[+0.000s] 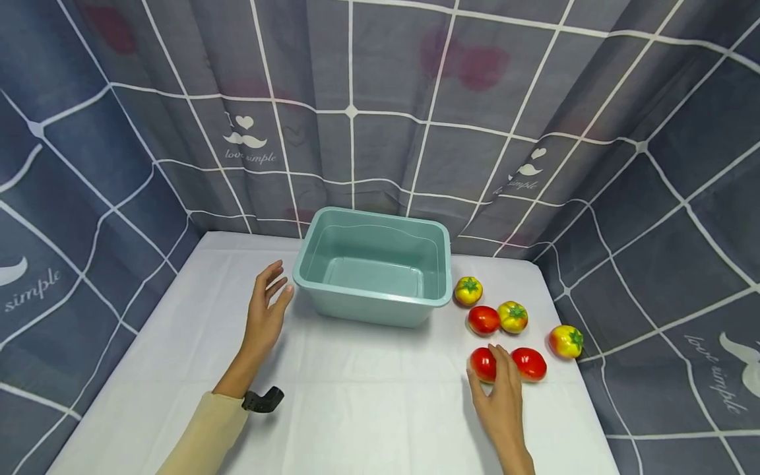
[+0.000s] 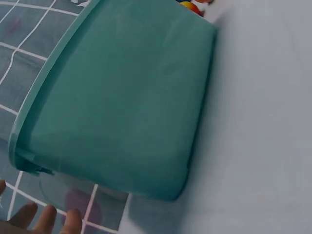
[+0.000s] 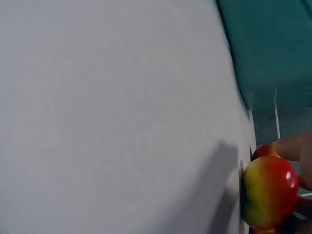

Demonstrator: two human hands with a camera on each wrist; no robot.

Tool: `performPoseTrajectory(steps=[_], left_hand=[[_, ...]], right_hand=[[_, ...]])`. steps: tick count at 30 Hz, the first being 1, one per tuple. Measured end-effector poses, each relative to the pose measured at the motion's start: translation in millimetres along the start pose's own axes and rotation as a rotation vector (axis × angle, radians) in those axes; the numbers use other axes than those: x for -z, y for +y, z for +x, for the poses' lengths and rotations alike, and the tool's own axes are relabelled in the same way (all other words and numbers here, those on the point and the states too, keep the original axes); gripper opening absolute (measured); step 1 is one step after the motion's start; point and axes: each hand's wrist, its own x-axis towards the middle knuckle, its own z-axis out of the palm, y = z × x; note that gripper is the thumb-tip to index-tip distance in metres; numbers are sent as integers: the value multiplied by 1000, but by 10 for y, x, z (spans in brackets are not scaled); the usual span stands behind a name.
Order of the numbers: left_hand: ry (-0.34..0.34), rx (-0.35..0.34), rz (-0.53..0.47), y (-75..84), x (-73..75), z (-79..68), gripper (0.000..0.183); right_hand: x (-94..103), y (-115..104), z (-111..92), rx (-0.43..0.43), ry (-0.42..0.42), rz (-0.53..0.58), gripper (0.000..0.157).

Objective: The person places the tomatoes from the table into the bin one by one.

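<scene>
My right hand (image 1: 501, 396) is round a red tomato (image 1: 483, 364) at the front right of the table, thumb on its left side and fingers on its right. In the right wrist view this tomato (image 3: 268, 192) shows a yellow-green side low down, against the white cloth. Right beside the fingers lies another red tomato (image 1: 530, 365). My left hand (image 1: 265, 315) hovers left of a light teal plastic basin (image 1: 374, 307), fingers loosely extended and holding nothing. Its fingertips (image 2: 46, 218) appear at the bottom of the left wrist view, apart from the basin.
Behind the right hand lie a red tomato (image 1: 483, 320) and two yellow-topped ones (image 1: 468, 291), (image 1: 513, 317). Another yellow-and-red tomato (image 1: 566, 342) sits at the table's right edge. Grey checked curtains (image 1: 392, 152) enclose the white-covered table (image 1: 368, 409) on three sides.
</scene>
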Motion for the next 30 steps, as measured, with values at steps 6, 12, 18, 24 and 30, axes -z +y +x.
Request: performPoseTrajectory(steps=[6, 12, 18, 24, 30], left_hand=[[-69, 30, -103, -56, -94, 159, 57], [-65, 51, -169, -65, -120, 204, 54], [-77, 29, -174, -65, -136, 220, 53], [-78, 29, -169, -90, -160, 231, 54], [-82, 22, -172, -107, -181, 249, 53]], right_hand=[[-39, 47, -26, -45, -19, 13, 69], [-75, 51, -8, -41, -23, 23, 69], [-89, 55, 5, -26, 9, 18, 68], [-96, 61, 9, -27, 44, 13, 68], [-97, 57, 15, -45, 73, 11, 67]])
